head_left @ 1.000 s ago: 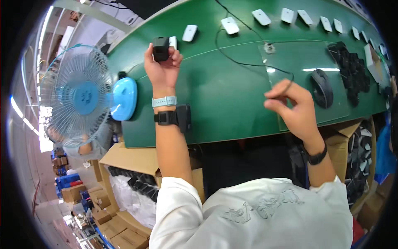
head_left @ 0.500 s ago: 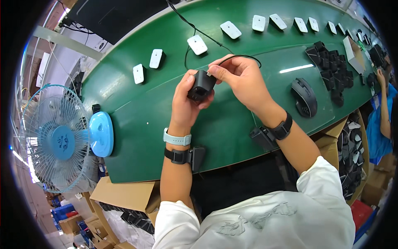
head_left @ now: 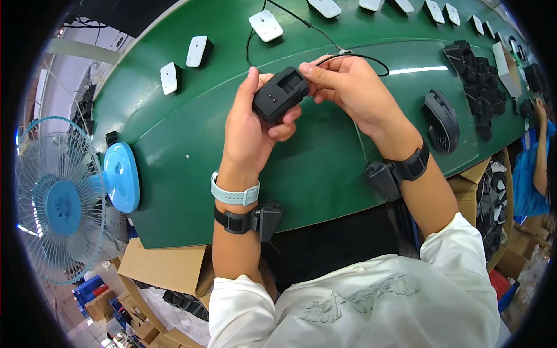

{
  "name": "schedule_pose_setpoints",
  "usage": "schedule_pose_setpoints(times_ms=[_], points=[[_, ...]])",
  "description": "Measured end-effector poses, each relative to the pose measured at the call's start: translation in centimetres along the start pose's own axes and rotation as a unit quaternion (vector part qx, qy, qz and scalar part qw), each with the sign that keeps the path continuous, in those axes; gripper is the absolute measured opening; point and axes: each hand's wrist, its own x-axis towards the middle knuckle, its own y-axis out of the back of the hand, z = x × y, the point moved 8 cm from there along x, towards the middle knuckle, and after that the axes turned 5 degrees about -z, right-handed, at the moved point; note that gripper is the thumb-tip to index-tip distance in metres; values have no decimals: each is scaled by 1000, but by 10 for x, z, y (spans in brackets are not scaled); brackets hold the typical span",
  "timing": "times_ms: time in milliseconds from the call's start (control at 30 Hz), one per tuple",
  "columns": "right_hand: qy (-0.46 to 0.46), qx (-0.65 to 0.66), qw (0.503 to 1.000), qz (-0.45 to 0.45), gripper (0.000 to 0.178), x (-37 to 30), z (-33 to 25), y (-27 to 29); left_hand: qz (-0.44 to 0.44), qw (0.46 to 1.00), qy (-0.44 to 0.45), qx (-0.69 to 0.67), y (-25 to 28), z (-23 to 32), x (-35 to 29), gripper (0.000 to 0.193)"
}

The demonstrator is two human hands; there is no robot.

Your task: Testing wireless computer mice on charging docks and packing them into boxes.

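My left hand (head_left: 245, 130) grips a small black plastic housing (head_left: 268, 105) above the table. The face turned up has a square recess and two small metal contacts. At the housing's right end, my right hand (head_left: 362, 95) pinches a thin black cable (head_left: 374, 58) between thumb and fingers. The cable's plug is hidden by the fingertips, so I cannot tell whether it sits in the housing. From the right hand the cable loops out over the knuckles. Both wrists carry black strapped units; the left one also has a pale blue band (head_left: 235, 195).
White-topped black units (head_left: 266, 26) line the far side of the green table (head_left: 180, 203). A black mouse (head_left: 441, 122) and piled black parts (head_left: 478, 87) lie right. A blue fan (head_left: 64, 206) stands left. Open cartons (head_left: 159, 267) flank me; another person's arm (head_left: 540, 156) shows far right.
The black housing has been turned so that its recessed face shows. The silver plug seen earlier at my right fingertips is now hidden. The whole view has shifted slightly.
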Motion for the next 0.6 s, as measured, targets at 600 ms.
schedule_pose_setpoints(times_ms=[600], points=[[108, -718, 640, 254, 79, -189, -70, 114, -167, 976, -103, -100, -31, 3, -4, 53]])
